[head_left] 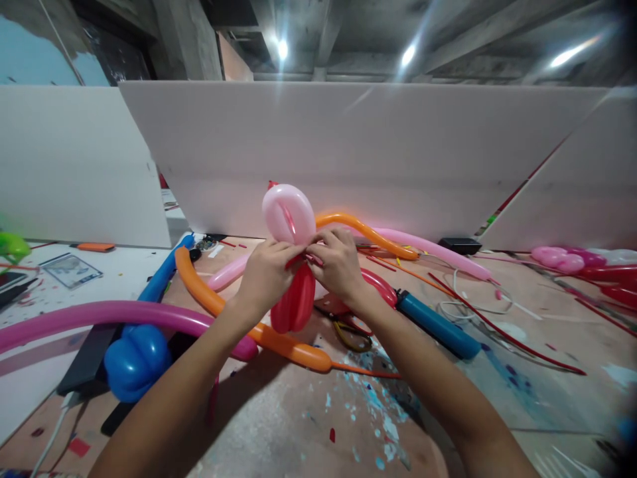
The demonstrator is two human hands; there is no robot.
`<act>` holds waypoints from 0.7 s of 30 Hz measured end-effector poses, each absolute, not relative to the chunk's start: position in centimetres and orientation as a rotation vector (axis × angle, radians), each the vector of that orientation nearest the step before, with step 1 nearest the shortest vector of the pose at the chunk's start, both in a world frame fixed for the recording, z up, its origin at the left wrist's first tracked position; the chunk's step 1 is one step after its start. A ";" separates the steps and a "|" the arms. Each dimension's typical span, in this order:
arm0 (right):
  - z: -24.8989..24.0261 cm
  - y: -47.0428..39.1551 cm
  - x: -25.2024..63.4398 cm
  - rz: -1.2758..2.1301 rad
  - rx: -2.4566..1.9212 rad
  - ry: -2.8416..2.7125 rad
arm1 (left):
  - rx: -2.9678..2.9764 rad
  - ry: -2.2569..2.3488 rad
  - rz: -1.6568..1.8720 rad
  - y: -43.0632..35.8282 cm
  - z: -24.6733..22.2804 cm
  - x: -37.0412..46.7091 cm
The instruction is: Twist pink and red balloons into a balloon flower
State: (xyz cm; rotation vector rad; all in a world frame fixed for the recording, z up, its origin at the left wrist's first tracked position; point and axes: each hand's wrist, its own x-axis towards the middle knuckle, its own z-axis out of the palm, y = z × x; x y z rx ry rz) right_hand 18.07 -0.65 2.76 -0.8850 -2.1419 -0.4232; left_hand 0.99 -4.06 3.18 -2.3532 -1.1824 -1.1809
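Note:
A twisted balloon figure stands upright between my hands, with a pink balloon loop (288, 214) on top and red balloon segments (293, 302) below. My left hand (269, 272) pinches it from the left at the joint between pink and red. From the right, my right hand (337, 259) grips the same joint with bent fingers. The fingertips of both hands nearly meet there and hide the twist itself. Behind and under my wrists lie an orange balloon (288, 346) and a magenta balloon (164, 313).
A blue balloon shape (138, 362) rests at the left beside a dark box (92, 362). To the right are a teal hand pump (438, 324), scissors (352, 336), a long pink balloon (432, 249) and a thin red uninflated balloon (507, 332). White panels (348, 153) stand at the back.

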 end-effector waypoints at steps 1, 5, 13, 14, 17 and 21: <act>2.8 -0.7 18.1 -0.422 -0.888 -2.144 | -2.336 -1.146 -1.194 -4.1 2.9 1.0; 3.1 -0.7 18.1 -0.341 -0.944 -2.163 | -2.268 -1.156 -1.149 -4.9 2.2 1.4; 2.5 0.1 17.0 -0.026 -1.005 -2.195 | -2.220 -1.401 -1.093 -3.2 1.8 1.3; 2.4 0.2 16.9 -0.006 -0.990 -2.193 | -2.219 -1.408 -1.100 -2.9 1.7 1.2; 2.2 -0.4 17.2 0.043 -0.926 -2.225 | -2.249 -1.417 -1.098 -2.6 1.4 0.9; 1.9 -3.2 18.9 0.224 -0.955 -2.256 | -2.278 -1.384 -1.070 -2.8 1.3 1.3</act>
